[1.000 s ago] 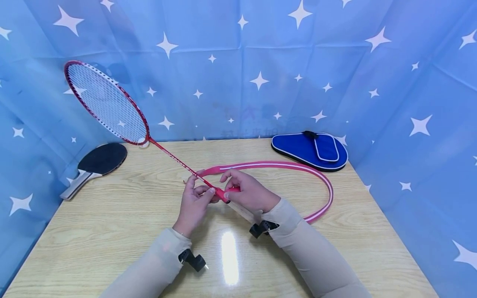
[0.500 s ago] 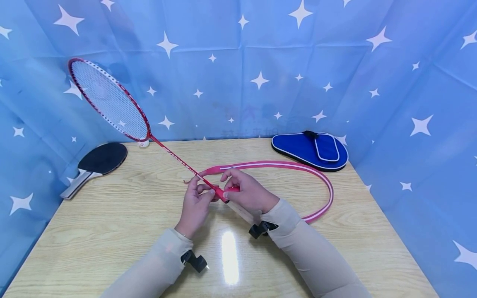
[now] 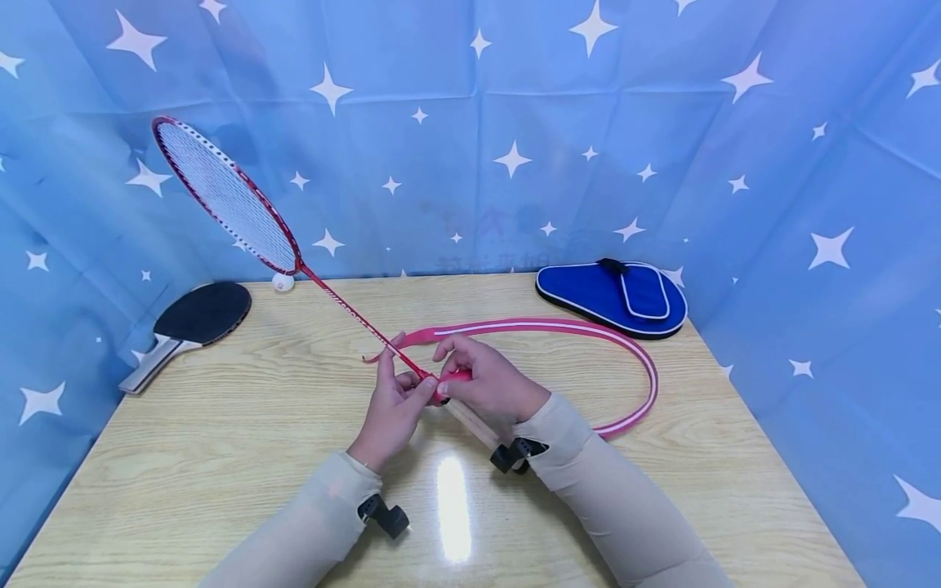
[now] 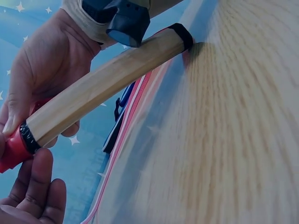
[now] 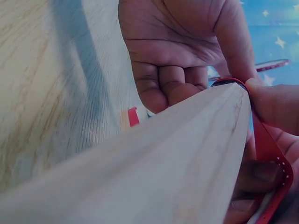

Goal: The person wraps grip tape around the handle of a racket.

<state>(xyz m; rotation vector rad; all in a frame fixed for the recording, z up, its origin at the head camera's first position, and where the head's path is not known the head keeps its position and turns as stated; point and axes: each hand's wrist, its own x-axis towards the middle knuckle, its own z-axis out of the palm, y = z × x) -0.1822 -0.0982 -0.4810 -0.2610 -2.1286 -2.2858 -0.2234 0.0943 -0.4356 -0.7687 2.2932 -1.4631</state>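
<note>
A red badminton racket [image 3: 345, 309] slants up to the left, its strung head [image 3: 228, 192] in the air. Its bare wooden handle [image 4: 100, 91] is black-edged at both ends. My left hand [image 3: 392, 412] holds it at the red cone just above the wood, thumb and fingers around it. Close against it, my right hand [image 3: 492, 380] pinches a red grip tape [image 5: 267, 151] with dotted holes at the top of the handle. That tape [image 3: 544, 325], with a white stripe, loops over the table, its narrow tail lying near my left fingertips. Part of it is hidden behind my right arm.
A black table tennis bat [image 3: 203, 314] lies at the table's back left, with a small white ball [image 3: 283, 282] to its right. The blue bat case [image 3: 588, 290] rests at the back right. A blue starry curtain [image 3: 441, 147] stands behind the wooden table [image 3: 220, 457].
The racket has turned a little about its shaft, and its head has shifted right, uncovering the white ball. My left hand has moved slightly right; my right hand has hardly moved.
</note>
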